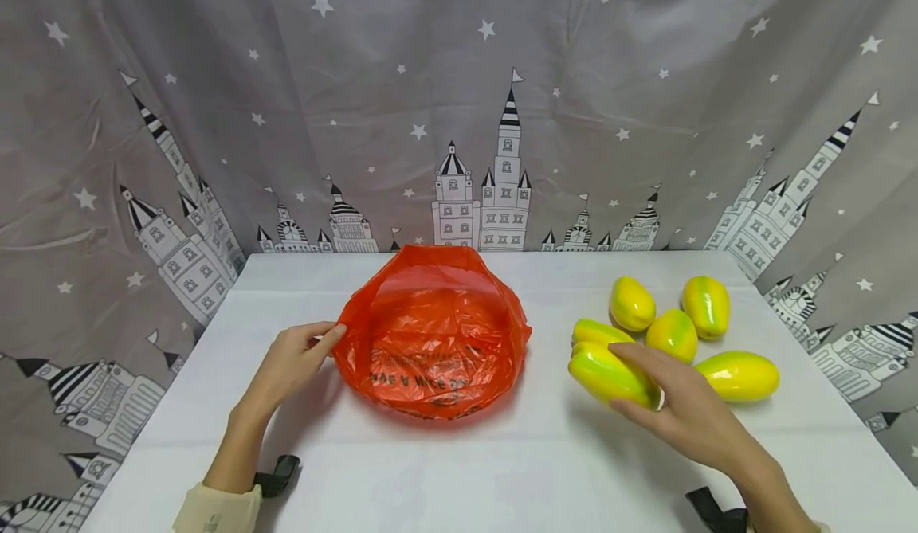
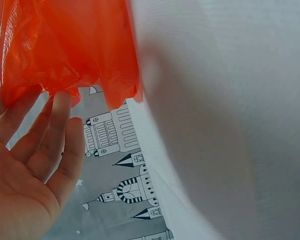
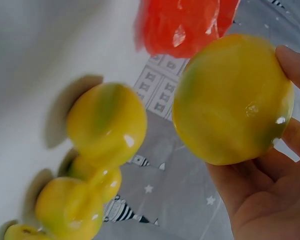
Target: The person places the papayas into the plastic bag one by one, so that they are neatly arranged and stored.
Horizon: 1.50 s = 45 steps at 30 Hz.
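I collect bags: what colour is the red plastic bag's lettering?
Black lettering on the red plastic bag, seen best in the head view.

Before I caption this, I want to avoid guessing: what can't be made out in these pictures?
- Head view: most of the lettering on the red bag, creased and upside down.
- Left wrist view: the rest of the red bag, cut off by the top edge; part of the left hand, by the left edge.
- Right wrist view: some fingertips of the right hand, behind the held yellow fruit; part of the lowest yellow fruit, cut off by the bottom edge.
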Each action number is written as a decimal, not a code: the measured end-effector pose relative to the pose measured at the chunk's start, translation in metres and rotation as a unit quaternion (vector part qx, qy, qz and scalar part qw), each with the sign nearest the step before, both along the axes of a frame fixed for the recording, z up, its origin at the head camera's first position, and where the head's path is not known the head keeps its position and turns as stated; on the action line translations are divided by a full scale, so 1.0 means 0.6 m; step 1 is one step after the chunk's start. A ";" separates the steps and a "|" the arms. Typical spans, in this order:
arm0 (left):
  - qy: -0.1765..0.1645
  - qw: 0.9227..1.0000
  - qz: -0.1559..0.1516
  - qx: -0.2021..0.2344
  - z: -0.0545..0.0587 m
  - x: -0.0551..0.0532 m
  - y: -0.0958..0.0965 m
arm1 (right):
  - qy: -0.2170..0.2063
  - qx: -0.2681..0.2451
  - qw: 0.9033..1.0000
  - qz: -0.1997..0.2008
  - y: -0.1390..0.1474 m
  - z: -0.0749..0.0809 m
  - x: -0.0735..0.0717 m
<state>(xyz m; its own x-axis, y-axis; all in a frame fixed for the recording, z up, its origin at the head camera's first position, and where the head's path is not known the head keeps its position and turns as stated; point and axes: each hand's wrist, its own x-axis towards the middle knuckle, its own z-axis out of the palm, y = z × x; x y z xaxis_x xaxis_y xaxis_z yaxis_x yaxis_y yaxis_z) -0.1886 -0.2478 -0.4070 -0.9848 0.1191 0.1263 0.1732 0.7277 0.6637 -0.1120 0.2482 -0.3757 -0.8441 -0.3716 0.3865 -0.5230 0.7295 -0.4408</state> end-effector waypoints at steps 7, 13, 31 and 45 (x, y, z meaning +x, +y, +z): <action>0.011 1.000 -0.003 0.003 -0.002 0.000 -0.002 | 0.003 0.005 1.000 0.011 -0.029 0.011 -0.009; 0.016 1.000 -0.009 0.005 -0.003 0.000 -0.003 | -0.028 -0.008 1.000 0.011 -0.055 0.021 -0.015; 0.003 1.000 -0.007 0.004 -0.002 0.001 -0.005 | -0.021 -0.022 0.996 0.082 -0.144 0.041 -0.039; -0.003 1.000 -0.004 0.004 -0.002 0.001 -0.003 | -0.002 0.011 0.994 0.113 -0.223 0.062 -0.062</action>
<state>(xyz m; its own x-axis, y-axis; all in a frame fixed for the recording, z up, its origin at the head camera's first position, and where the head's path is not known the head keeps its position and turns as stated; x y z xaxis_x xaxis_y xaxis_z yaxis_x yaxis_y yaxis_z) -0.1883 -0.2494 -0.4082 -0.9844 0.1270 0.1220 0.1761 0.7210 0.6701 -0.1492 0.1143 -0.3386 -0.7396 -0.5602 0.3730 -0.6728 0.6034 -0.4280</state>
